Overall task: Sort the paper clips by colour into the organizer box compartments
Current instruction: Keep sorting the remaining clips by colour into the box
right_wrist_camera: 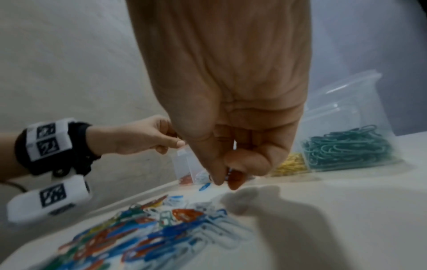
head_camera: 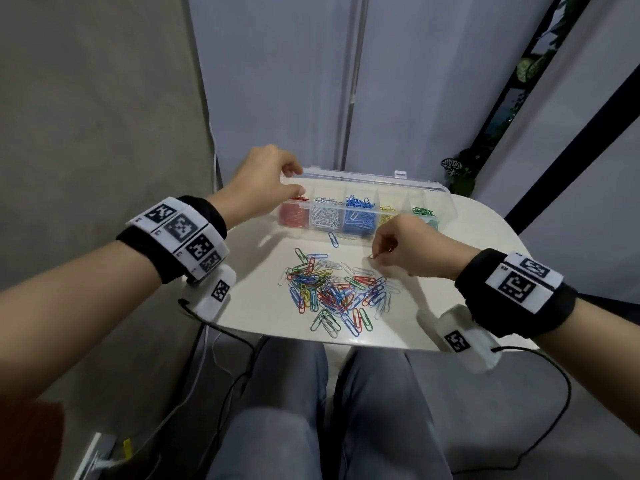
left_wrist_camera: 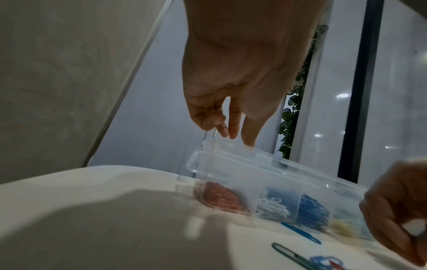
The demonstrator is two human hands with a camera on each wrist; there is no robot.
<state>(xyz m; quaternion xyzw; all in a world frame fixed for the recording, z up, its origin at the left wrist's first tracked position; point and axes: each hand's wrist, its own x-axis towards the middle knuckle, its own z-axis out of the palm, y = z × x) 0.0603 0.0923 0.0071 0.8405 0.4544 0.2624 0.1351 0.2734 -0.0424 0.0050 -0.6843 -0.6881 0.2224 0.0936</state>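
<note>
The clear organizer box (head_camera: pixel 444 206) stands at the back of the white table (head_camera: pixel 478 289), lid up. Its compartments hold red, white, blue, yellow and green clips from left to right. My left hand (head_camera: pixel 292 175) pinches the box's far left corner (left_wrist_camera: pixel 209 138) between thumb and fingers (left_wrist_camera: pixel 218 127). A mixed pile of paper clips (head_camera: pixel 337 292) lies in the middle of the table. Just above the pile's right side, my right hand (head_camera: pixel 378 255) pinches a red paper clip (right_wrist_camera: pixel 236 175) between thumb and forefinger. The pile (right_wrist_camera: pixel 150 230) shows blurred below that hand.
One blue clip (head_camera: pixel 333 239) lies alone in front of the box. The table's near edge runs just behind my knees (head_camera: pixel 311 410), with black cables hanging off both sides. A black frame and a plant (head_camera: pixel 459 171) stand behind the table at the right.
</note>
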